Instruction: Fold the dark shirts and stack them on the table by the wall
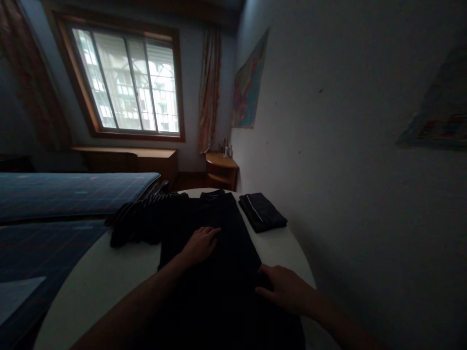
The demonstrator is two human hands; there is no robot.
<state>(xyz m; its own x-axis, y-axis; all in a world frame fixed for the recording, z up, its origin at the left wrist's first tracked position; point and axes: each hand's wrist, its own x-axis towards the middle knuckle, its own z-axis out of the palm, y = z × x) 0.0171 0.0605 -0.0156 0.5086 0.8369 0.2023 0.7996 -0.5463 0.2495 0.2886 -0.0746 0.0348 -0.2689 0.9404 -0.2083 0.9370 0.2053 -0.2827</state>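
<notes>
A black shirt (pixel 226 262) is spread over a round white table (pixel 120 265), its collar at the far end. One sleeve reaches out to the left; dark cloth with thin pale stripes (pixel 146 206) lies around it. My left hand (pixel 202 244) rests palm down on the upper middle of the shirt, fingers stretched out. At the shirt's right edge, my right hand (pixel 282 287) touches the cloth, thumb and forefinger apart; its other fingers are partly hidden. Beyond it, a folded dark garment with a white line (pixel 263 212) sits on the table's right side.
To the left stands a bed with a blue plaid cover (pixel 73 194). A bare wall (pixel 328 194) runs close along the right. Behind the table are a small wooden corner stand (pixel 222 165), a wooden desk (pixel 153 154) and a barred window (pixel 131 82). The room is dim.
</notes>
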